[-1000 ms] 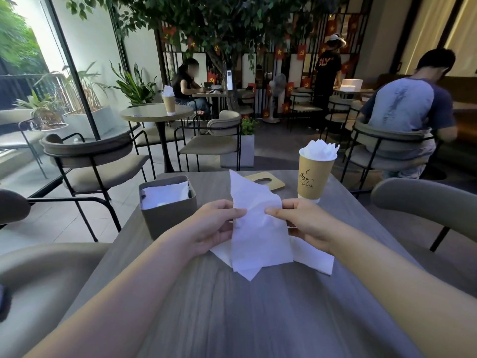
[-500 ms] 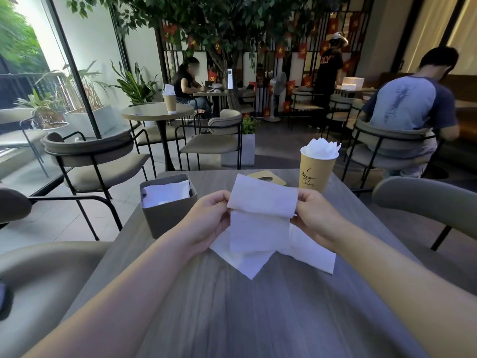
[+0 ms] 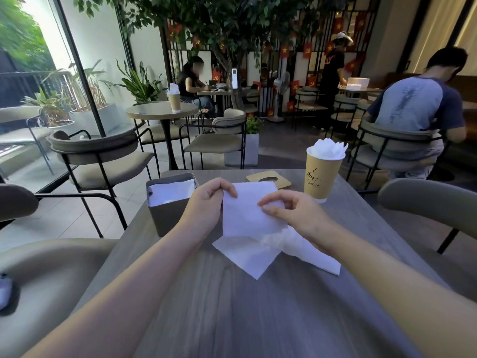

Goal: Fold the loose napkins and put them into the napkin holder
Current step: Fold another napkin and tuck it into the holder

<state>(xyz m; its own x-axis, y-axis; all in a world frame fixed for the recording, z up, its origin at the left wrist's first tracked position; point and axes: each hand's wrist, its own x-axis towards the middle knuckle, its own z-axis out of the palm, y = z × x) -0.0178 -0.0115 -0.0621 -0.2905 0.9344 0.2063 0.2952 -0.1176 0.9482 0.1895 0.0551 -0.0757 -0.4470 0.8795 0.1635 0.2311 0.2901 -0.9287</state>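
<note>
Head view: the cup (image 3: 320, 177), far right on the table (image 3: 232, 319), bears script that reads roughly "Selina". The left hand (image 3: 206, 202) pinches the folded napkin (image 3: 247, 215) at its upper left edge with curled fingers. The right hand (image 3: 296, 215) pinches its right edge. Loose napkins (image 3: 250, 257) lie just beneath. The holder (image 3: 167, 215) stands just left, part filled. Bare wood spans the near half.

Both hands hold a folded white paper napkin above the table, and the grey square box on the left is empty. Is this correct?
The grey square box is not empty: the head view shows white napkins inside it. The left hand and right hand do hold the folded white paper napkin.
</note>
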